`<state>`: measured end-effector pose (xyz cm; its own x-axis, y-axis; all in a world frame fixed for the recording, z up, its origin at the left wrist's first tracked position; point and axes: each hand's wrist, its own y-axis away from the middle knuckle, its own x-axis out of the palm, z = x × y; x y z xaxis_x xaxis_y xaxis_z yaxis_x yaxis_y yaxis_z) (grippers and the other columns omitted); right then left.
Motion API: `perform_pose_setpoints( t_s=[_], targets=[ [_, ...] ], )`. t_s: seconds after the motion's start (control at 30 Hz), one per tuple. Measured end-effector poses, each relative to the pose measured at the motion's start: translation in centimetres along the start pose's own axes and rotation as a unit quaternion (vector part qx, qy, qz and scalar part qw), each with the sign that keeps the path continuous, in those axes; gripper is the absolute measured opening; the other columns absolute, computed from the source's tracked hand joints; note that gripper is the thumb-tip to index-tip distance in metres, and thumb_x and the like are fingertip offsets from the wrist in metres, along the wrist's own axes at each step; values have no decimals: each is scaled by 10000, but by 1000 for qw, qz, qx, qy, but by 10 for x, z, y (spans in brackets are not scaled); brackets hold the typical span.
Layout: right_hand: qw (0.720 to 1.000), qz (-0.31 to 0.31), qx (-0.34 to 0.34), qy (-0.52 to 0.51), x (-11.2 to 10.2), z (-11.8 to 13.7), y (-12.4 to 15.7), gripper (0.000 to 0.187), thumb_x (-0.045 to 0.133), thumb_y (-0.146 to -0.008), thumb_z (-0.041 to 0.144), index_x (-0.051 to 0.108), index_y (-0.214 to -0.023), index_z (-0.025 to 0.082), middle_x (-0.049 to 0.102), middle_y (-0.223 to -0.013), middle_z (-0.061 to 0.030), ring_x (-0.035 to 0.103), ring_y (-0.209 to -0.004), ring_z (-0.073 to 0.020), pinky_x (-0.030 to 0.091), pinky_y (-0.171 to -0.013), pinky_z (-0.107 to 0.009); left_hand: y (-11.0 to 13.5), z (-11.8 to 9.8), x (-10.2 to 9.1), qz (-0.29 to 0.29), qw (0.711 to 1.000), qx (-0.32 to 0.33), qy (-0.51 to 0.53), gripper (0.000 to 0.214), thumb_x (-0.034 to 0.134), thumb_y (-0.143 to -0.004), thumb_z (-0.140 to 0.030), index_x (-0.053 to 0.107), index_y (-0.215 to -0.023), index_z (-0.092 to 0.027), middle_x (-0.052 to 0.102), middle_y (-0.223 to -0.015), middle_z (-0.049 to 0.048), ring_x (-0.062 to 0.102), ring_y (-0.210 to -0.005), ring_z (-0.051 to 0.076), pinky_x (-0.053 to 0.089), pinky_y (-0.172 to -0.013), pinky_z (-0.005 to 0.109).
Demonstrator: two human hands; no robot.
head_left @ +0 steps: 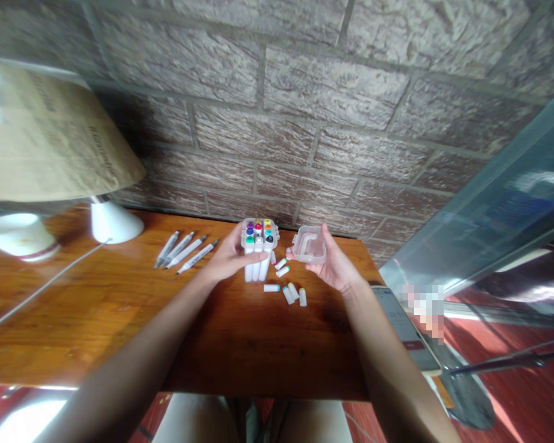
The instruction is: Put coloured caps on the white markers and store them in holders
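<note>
My left hand (228, 258) is wrapped round a bundle of white markers (258, 246) held upright in a clear holder, their coloured caps facing up. A clear plastic lid (309, 244) is gripped in my right hand (335, 267), just right of the bundle. Several loose marker caps (289, 289) lie on the wooden table (120, 307) between and below my hands. Several uncapped markers (184, 251) lie side by side to the left of my left hand.
A lamp with a paper shade (41, 135) and a white base (113, 221) stands at the back left, its cord (41, 286) crossing the table. A brick wall (305, 92) runs behind. A phone (404, 326) lies at the table's right edge, beside a glass panel (503, 203).
</note>
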<state>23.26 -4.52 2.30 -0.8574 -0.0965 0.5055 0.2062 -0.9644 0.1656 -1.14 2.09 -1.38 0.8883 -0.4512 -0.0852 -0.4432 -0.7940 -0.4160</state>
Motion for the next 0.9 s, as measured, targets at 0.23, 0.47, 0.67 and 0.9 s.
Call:
perform_pose_setpoints(
  t_s=[0.23,0.47,0.67,0.9],
  targets=[
    [996,63,6,-61,2,17,15,684,109,-1009,629,595,-1187,181,758,-1026,-162,773,-899,-253,593,-462,-222,4,-12,1,44,999,-8,-2,695,890,-629,-295,574,-1233,-157,710,-1169,88,675,-1018,249,519,-932,349],
    [996,76,27,-29,8,9,12,691,177,-994,668,587,-1227,164,766,-892,-148,781,-734,-244,463,-316,-138,4,-18,3,66,998,-3,17,746,917,-562,-264,587,-1222,-155,715,-1162,96,684,-1011,264,531,-913,351],
    [996,92,11,0,7,-2,5,619,341,-981,656,615,-1232,162,766,-887,-114,776,-690,-230,491,-336,-164,3,-18,4,62,998,-3,10,783,928,-532,-266,585,-1227,-153,696,-1202,106,663,-1059,279,510,-953,366],
    [997,69,-13,19,7,-4,5,588,436,-940,676,643,-1190,186,762,-842,-91,767,-686,-217,472,-344,-159,5,-26,6,83,997,-3,5,756,910,-573,-288,602,-1251,-155,681,-1225,116,649,-1081,285,504,-951,366]
  ],
)
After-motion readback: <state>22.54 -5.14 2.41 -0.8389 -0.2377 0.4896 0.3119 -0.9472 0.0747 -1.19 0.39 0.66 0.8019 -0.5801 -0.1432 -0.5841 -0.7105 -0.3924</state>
